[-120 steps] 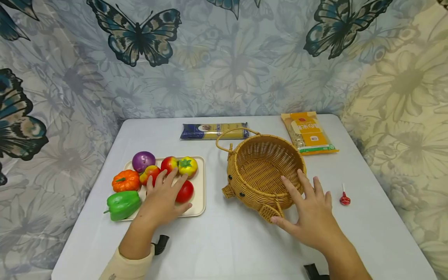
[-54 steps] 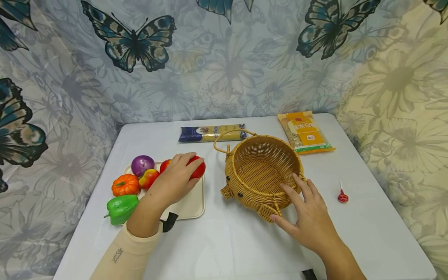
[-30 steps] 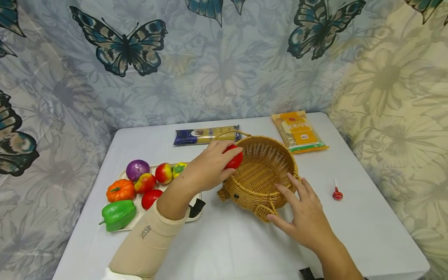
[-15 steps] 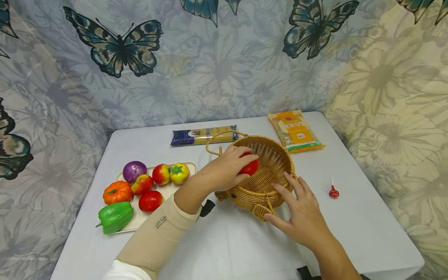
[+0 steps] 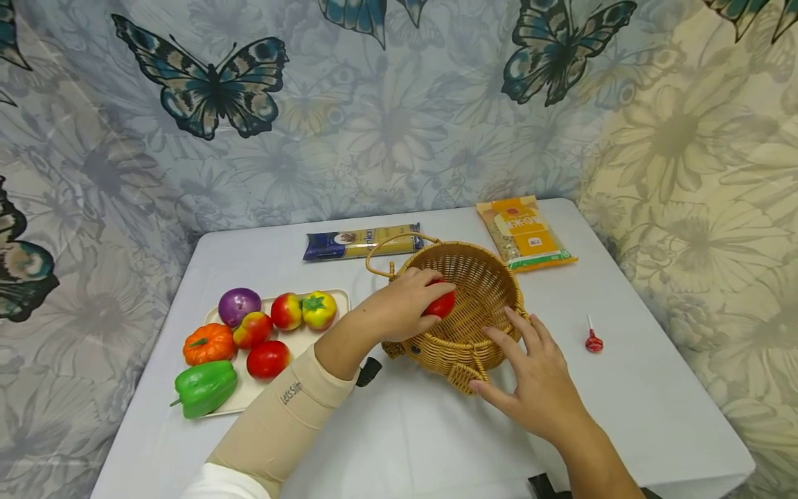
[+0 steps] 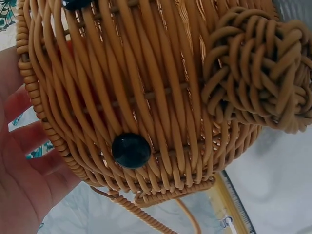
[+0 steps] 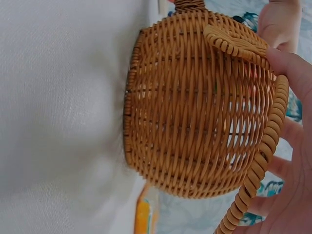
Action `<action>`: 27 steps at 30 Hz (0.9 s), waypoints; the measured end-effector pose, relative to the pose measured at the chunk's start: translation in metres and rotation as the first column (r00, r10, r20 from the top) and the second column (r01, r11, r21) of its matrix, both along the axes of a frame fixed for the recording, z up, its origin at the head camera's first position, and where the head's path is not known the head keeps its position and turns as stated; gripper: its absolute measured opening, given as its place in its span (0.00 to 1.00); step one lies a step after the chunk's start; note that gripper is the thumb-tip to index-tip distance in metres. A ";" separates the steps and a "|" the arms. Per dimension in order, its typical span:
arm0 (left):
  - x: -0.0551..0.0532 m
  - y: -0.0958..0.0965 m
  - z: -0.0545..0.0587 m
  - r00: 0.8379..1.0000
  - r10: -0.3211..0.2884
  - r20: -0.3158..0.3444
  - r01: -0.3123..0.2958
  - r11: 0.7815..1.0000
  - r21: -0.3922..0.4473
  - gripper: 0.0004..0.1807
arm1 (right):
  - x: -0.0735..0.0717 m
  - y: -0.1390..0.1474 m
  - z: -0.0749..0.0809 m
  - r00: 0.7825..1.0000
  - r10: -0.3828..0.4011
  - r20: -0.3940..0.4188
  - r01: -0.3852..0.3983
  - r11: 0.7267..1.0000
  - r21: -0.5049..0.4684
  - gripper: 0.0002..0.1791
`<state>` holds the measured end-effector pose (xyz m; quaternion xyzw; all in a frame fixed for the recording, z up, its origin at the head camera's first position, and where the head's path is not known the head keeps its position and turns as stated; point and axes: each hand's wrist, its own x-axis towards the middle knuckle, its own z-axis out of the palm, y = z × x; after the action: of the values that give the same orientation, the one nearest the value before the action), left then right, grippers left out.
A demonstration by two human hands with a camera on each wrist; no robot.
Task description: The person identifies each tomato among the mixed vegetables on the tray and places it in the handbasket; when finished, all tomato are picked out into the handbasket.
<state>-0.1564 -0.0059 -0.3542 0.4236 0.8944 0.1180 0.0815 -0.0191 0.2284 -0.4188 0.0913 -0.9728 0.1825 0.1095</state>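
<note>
My left hand (image 5: 405, 303) reaches over the near-left rim of a wicker basket (image 5: 436, 355) shaped like an animal. It grips a red tomato (image 5: 442, 304) inside, below the rim. In the left wrist view, the weave of the basket (image 6: 161, 83) hides most of the tomato, and only part of the left hand (image 6: 29, 170) shows. At the basket's right side, my right hand (image 5: 539, 381) holds the rim, fingers over the inner edge and thumb outside against an ear (image 5: 464, 378). The right wrist view shows that thumb (image 7: 287, 68) on the ear.
Left of the basket, a cream tray (image 5: 302, 337) bears another tomato (image 5: 268, 360), a green pepper (image 5: 206, 389), an orange pumpkin (image 5: 209, 344) and several other fruits or vegetables. Behind lie a pasta packet (image 5: 361, 242) and a grain bag (image 5: 526, 232). A lollipop (image 5: 593, 341) lies right.
My left hand has taken the tomato from the tray and carried it right, into the basket. In the last half second it shifted slightly left and down. The right hand has stayed at the rim.
</note>
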 end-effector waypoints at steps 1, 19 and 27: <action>0.000 0.000 0.000 1.000 0.000 -0.001 0.000 1.000 0.001 0.34 | 0.000 0.000 0.000 1.000 -0.003 0.004 0.003 1.000 0.001 0.44; 0.010 -0.023 0.013 0.992 0.057 -0.113 -0.057 0.998 0.004 0.37 | 0.000 -0.001 0.001 1.000 -0.002 0.000 0.002 1.000 -0.007 0.43; 0.005 -0.049 0.014 0.984 0.151 -0.097 -0.149 0.988 0.029 0.37 | -0.001 -0.002 0.001 1.000 0.003 -0.006 -0.003 1.000 -0.020 0.44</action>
<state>-0.1511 -0.0550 -0.3403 0.3612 0.9254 0.1124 0.0236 -0.0205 0.2261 -0.4178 0.0923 -0.9705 0.1921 0.1128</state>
